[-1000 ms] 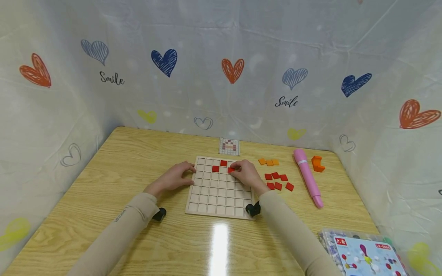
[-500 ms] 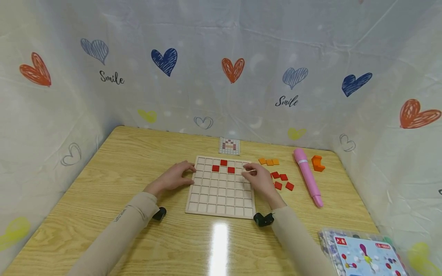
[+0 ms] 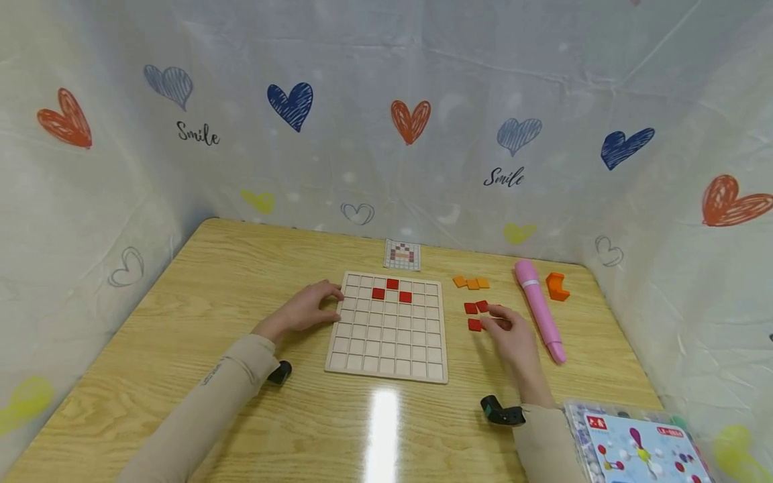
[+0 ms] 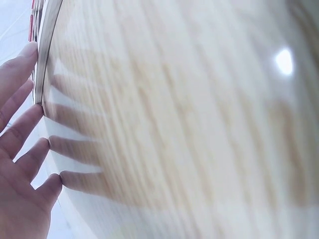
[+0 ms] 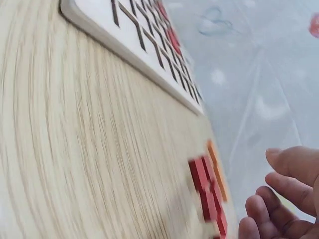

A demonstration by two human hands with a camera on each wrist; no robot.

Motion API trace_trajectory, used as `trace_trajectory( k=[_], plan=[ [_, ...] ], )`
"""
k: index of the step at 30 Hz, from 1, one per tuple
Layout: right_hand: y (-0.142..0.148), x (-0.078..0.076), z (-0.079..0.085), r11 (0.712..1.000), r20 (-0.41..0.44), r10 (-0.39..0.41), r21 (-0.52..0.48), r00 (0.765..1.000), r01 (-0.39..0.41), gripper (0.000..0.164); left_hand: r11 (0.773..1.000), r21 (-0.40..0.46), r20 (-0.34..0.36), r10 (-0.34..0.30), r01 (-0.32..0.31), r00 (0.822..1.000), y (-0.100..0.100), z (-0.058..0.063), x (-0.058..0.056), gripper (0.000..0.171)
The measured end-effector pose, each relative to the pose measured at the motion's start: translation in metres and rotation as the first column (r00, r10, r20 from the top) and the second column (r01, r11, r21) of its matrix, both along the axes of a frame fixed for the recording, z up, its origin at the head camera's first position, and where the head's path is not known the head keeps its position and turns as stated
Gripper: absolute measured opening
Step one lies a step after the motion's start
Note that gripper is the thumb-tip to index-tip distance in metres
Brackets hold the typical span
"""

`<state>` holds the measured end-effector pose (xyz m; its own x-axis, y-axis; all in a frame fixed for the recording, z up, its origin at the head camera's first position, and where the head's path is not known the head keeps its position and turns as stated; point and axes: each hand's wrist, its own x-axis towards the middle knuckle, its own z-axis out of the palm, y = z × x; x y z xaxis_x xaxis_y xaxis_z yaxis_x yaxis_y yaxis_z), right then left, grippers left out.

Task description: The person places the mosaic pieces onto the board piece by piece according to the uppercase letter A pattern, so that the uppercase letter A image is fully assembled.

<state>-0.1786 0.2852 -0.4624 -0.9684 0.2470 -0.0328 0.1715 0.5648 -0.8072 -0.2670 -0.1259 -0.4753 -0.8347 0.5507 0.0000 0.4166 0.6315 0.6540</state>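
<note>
A pale wooden grid board (image 3: 386, 352) lies on the table, with three red square tiles in its upper cells, one of them a top-centre tile (image 3: 392, 284). My left hand (image 3: 306, 310) rests at the board's left edge, fingers spread and relaxed; the left wrist view shows the fingertips along the edge and on the tabletop. To the right of the board, my right hand (image 3: 513, 339) hovers over the loose red tiles (image 3: 470, 308), partly hiding some. Its fingers are loosely bent, and the right wrist view shows nothing between thumb and fingers, with red tiles (image 5: 205, 194) beside them.
Three orange tiles (image 3: 473, 284) lie behind the red ones. A small pattern card (image 3: 402, 255) sits beyond the board. Farther right are a pink marker-shaped stick (image 3: 539, 312) and an orange bracket-shaped piece (image 3: 557, 286). A clear box with a printed lid (image 3: 646, 449) occupies the front right.
My right hand has left the red tile on the board's right side and moved right, to the loose red tiles. My left hand stays at the board's edge.
</note>
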Motion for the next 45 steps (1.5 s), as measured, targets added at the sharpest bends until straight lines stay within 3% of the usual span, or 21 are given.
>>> trace_trajectory(
  k=[4, 9, 22, 35, 45],
  plan=[
    [0.021, 0.006, 0.004, 0.997, -0.017, -0.074, 0.034, 0.997, 0.074, 0.047, 1.000, 0.006, 0.010, 0.008, -0.008, 1.000, 0.000, 0.002, 0.000, 0.037],
    [0.038, 0.009, 0.006, 0.993, 0.029, -0.109, 0.053, 0.994, 0.107, 0.050, 1.000, 0.007, -0.006, 0.004, -0.004, 1.000, -0.001, 0.002, -0.001, 0.038],
    [0.047, 0.000, -0.008, 0.989, 0.083, 0.011, 0.144, 0.997, -0.022, 0.052, 1.000, 0.000, -0.001, 0.003, -0.003, 1.000, -0.001, 0.003, -0.004, 0.038],
    [0.048, -0.002, -0.015, 0.973, 0.052, 0.040, 0.226, 0.998, -0.051, 0.033, 1.000, -0.003, -0.007, -0.004, 0.004, 1.000, -0.002, 0.000, -0.004, 0.038],
    [0.049, 0.000, -0.014, 0.974, 0.059, 0.040, 0.222, 0.997, -0.052, 0.041, 1.000, -0.005, -0.008, -0.006, 0.006, 1.000, 0.000, -0.002, -0.003, 0.037]
  ],
)
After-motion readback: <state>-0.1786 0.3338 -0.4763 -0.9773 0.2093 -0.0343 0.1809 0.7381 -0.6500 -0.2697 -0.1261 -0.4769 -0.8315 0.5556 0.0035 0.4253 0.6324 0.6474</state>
